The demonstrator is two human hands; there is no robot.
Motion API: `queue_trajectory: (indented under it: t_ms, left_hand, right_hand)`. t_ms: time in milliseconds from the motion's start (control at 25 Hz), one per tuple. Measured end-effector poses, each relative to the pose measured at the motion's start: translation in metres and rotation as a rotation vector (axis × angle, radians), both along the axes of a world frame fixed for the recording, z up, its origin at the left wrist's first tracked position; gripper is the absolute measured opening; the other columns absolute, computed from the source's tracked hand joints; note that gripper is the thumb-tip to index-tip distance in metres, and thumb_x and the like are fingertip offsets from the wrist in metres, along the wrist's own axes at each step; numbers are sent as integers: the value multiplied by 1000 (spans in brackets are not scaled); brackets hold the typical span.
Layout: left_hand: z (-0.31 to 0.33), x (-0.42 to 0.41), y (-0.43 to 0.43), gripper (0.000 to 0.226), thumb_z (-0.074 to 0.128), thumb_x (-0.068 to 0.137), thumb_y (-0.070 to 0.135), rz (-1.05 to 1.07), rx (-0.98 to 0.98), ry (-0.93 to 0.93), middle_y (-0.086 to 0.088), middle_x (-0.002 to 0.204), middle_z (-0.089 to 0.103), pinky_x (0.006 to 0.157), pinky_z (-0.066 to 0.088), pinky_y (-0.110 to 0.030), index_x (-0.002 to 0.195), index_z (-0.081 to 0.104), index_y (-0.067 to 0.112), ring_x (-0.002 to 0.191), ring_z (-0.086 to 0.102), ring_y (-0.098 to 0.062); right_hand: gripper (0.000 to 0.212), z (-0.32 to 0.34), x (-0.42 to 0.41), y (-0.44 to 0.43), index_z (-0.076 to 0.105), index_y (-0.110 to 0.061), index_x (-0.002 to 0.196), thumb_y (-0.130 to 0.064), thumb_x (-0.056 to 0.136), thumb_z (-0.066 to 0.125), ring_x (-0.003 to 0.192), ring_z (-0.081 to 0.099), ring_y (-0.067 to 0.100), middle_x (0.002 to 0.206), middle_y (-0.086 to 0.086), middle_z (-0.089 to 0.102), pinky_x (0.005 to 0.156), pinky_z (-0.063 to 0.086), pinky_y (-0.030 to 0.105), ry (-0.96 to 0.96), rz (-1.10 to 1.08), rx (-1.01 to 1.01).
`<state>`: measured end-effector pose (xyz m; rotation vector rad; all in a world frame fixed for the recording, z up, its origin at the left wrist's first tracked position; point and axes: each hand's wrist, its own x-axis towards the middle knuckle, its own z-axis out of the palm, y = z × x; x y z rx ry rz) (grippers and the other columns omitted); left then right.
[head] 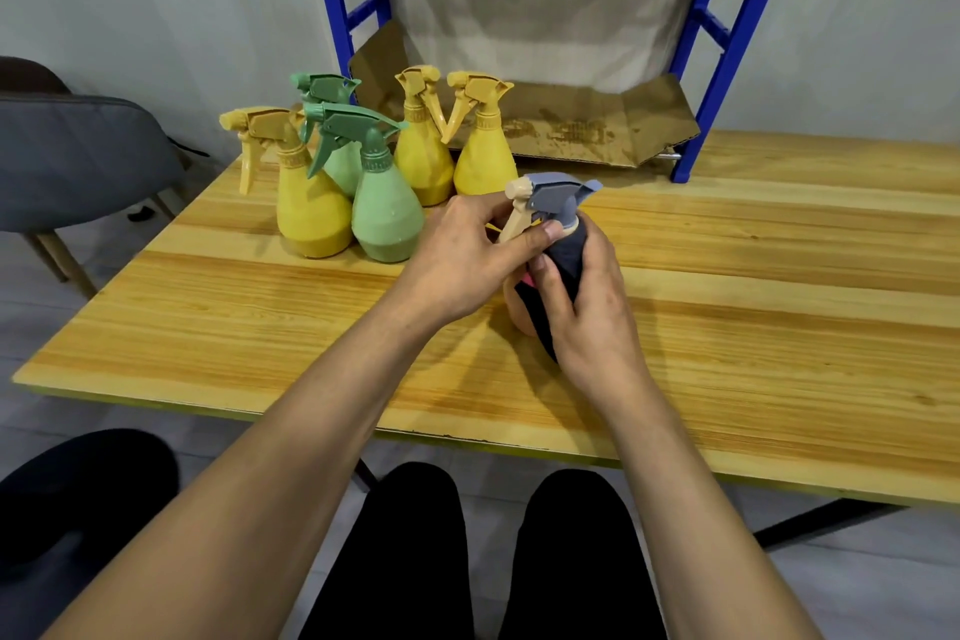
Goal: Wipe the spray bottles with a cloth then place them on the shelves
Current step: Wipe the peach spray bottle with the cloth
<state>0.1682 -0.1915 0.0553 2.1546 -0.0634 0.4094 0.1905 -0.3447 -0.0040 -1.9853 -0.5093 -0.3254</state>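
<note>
The left hand (462,260) is pinching the neck of the peach spray bottle (555,197), steadying it on the surface (779,327), while the right hand (589,312), fingers curled, is clasping the cloth (567,251) around its body for wiping; other bottles (387,208) are standing at ten o'clock.

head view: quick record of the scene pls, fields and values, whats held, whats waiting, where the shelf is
held: peach spray bottle, grey trigger head
left hand: grips the bottle at its neck
right hand: holds dark cloth wrapped round the bottle's body
waiting: three yellow spray bottles, two green spray bottles, clustered on wooden table
shelf: blue shelf rack behind them, cardboard on its lowest level
</note>
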Motion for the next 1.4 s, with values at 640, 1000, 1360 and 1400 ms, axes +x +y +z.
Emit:
queue_trajectory:
  t_ms: [640, 1000, 1360, 1400]
  left_hand:
    - [-36, 4, 5, 7, 76, 93, 16, 102, -511, 51, -5, 95, 77, 91, 62, -45, 96, 75, 22, 90, 72, -13]
    - [-68, -44, -26, 32, 69, 97, 17, 178, -248, -115, 4, 122, 68, 91, 59, -24, 128, 70, 25, 106, 69, -2]
    - [-64, -39, -31, 56, 62, 96, 28, 172, -191, -38, 7, 113, 49, 99, 58, -32, 148, 50, 43, 107, 61, -3]
    - [-63, -37, -29, 57, 60, 93, 31, 181, -184, -25, 6, 113, 47, 100, 57, -37, 148, 50, 43, 107, 60, -7]
  right_hand:
    - [76, -26, -21, -26, 39, -36, 154, -45, 87, 74, 128, 51, 0, 141, -15, 57, 106, 44, 23, 161, -70, 15]
    - [49, -11, -23, -21, 49, -28, 150, -34, 101, 56, 137, 49, 5, 147, -9, 56, 116, 39, 37, 146, 6, 242]
    - [39, -9, -7, -8, 69, -23, 115, -29, 94, 37, 107, 60, 6, 116, -1, 69, 101, 45, 37, 254, -138, 372]
    - [37, -11, -9, -8, 71, -23, 110, -27, 94, 37, 101, 61, 6, 110, -2, 71, 96, 47, 36, 243, -166, 389]
